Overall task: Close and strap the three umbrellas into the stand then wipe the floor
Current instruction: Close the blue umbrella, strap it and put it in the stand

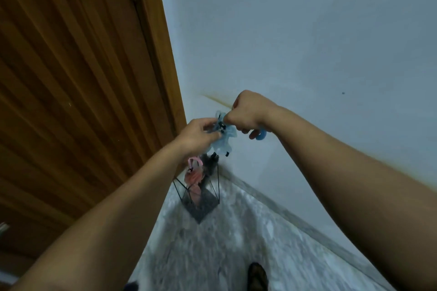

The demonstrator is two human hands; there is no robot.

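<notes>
A small light-blue umbrella (223, 143) hangs folded between my hands, above the stand. My right hand (246, 112) grips its upper end, with the blue curved handle (261, 134) poking out below my fist. My left hand (201, 133) pinches the blue fabric near its black rib tips. Below stands a black wire umbrella stand (201, 203) on the floor in the corner. A pink umbrella (194, 177) and a dark one (210, 165) stand inside it.
A wooden door (71, 78) fills the left side, a pale wall (295, 42) the right. The grey marbled floor (212, 255) runs toward me along a skirting strip. A dark foot (257, 277) shows at the bottom edge.
</notes>
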